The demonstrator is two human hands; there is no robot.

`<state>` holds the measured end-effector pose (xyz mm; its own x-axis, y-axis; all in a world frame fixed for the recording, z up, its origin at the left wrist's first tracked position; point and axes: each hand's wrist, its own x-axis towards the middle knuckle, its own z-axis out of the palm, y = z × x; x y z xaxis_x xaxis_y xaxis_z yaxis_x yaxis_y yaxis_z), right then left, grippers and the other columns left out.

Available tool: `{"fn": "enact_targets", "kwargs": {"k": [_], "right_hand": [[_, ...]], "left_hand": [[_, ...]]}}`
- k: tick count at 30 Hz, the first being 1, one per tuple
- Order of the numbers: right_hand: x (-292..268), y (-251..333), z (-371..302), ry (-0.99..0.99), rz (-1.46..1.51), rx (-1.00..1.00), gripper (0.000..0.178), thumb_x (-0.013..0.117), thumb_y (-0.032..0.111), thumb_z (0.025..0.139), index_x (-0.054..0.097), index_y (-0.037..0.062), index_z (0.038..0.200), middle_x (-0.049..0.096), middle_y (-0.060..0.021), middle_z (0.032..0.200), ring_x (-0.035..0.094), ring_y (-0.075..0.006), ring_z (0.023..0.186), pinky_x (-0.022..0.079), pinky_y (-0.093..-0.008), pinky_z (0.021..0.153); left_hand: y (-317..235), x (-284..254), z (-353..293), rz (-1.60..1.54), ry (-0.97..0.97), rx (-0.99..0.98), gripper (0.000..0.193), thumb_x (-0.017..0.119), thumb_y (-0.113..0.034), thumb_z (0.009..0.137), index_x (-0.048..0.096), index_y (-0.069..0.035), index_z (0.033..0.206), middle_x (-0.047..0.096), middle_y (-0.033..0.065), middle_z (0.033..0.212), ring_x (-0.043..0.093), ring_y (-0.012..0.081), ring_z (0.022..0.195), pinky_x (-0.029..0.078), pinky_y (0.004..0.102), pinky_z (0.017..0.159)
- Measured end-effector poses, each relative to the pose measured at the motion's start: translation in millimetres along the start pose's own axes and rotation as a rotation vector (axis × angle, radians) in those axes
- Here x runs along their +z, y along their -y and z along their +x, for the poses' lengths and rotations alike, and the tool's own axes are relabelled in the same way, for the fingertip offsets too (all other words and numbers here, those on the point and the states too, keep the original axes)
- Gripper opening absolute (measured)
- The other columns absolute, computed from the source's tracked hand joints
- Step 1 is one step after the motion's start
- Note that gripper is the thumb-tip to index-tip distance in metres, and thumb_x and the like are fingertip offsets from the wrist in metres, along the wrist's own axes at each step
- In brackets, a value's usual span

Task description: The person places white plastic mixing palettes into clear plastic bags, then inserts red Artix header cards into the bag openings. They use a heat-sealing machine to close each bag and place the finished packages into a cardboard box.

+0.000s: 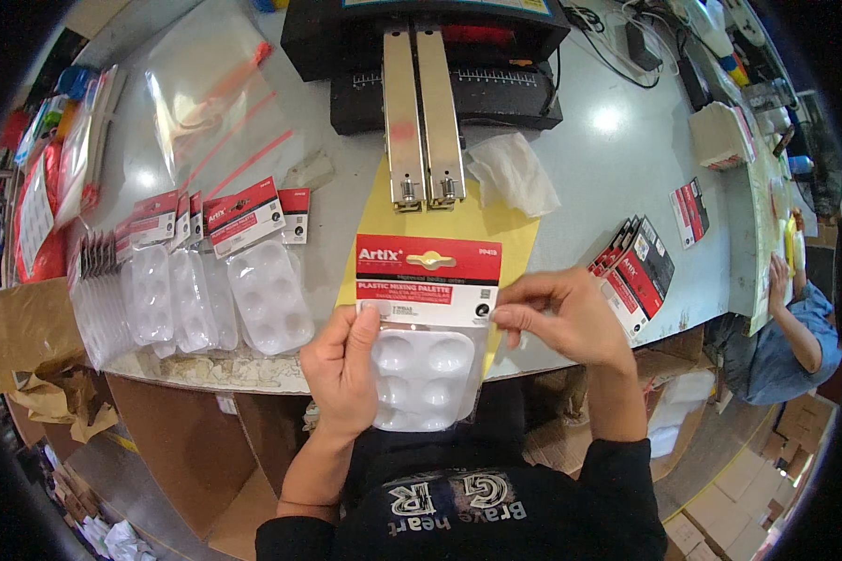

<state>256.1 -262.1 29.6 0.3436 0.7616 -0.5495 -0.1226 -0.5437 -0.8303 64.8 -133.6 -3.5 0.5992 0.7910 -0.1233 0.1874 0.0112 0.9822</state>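
A white plastic paint-mixing palette (423,379) with rounded wells hangs in a clear bag in front of me. A red, black and white header card (428,280) with a hang hole sits across the top of the bag. My left hand (341,374) is closed on the left edge of the package, thumb in front. My right hand (571,318) pinches the card's right edge between thumb and fingers. Just beyond the card, two long metal stapler arms (402,122) jut from a black machine (346,98) over a yellow sheet (507,229).
Several carded palettes (267,290) lie at the left, beneath clear plastic bags (206,93). Loose header cards (636,280) are fanned at the right, by a crumpled white tissue (515,176). Cardboard boxes (182,449) stand below the table edge. A co-worker's arm (795,327) reaches in at far right.
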Motion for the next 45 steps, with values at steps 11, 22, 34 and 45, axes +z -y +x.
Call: {"fn": "enact_targets", "kwargs": {"k": [11, 22, 34, 45], "right_hand": [[16.5, -34.3, -2.8, -0.042, 0.330, -0.077, 0.010, 0.066, 0.005, 0.085, 0.067, -0.0052, 0.087, 0.065, -0.0063, 0.071, 0.060, -0.0089, 0.059, 0.048, -0.0210, 0.055], [29.3, -41.9, 72.3, -0.294, 0.719, -0.116, 0.011, 0.065, 0.011, 0.086, 0.065, -0.0005, 0.084, 0.059, -0.0024, 0.069, 0.052, -0.0076, 0.057, 0.040, -0.0209, 0.051], [-16.5, -39.4, 10.0, -0.834, -0.362, -0.367, 0.063, 0.079, 0.021, 0.072, 0.053, -0.0072, 0.122, 0.061, -0.0202, 0.115, 0.061, -0.0230, 0.102, 0.049, -0.0303, 0.083], [-105.4, -106.5, -54.4, -0.819, -0.789, -0.120, 0.107, 0.086, 0.043, 0.052, 0.039, 0.0042, 0.140, 0.060, -0.0169, 0.125, 0.059, -0.0292, 0.107, 0.032, -0.0382, 0.098]], "left_hand": [[10.4, -4.3, -3.9, -0.083, 0.001, -0.063, 0.023, 0.051, -0.015, 0.099, 0.062, 0.003, 0.092, 0.057, -0.0020, 0.075, 0.043, 0.0037, 0.071, 0.038, 0.0197, 0.063], [31.1, 16.0, 76.6, 0.149, -0.047, -0.096, 0.033, 0.049, -0.027, 0.098, 0.061, 0.002, 0.087, 0.056, 0.0004, 0.071, 0.048, 0.0086, 0.070, 0.040, 0.0235, 0.067], [36.3, -20.7, 79.6, 0.536, -0.132, 0.119, 0.038, 0.043, -0.033, 0.098, 0.063, -0.001, 0.093, 0.063, 0.0147, 0.077, 0.058, 0.0337, 0.075, 0.046, 0.0395, 0.074], [37.5, 2.4, 22.8, 0.559, 0.179, 0.205, 0.020, 0.070, -0.018, 0.082, 0.060, -0.002, 0.090, 0.055, 0.0151, 0.095, 0.055, 0.0318, 0.085, 0.044, 0.0409, 0.075]]}}
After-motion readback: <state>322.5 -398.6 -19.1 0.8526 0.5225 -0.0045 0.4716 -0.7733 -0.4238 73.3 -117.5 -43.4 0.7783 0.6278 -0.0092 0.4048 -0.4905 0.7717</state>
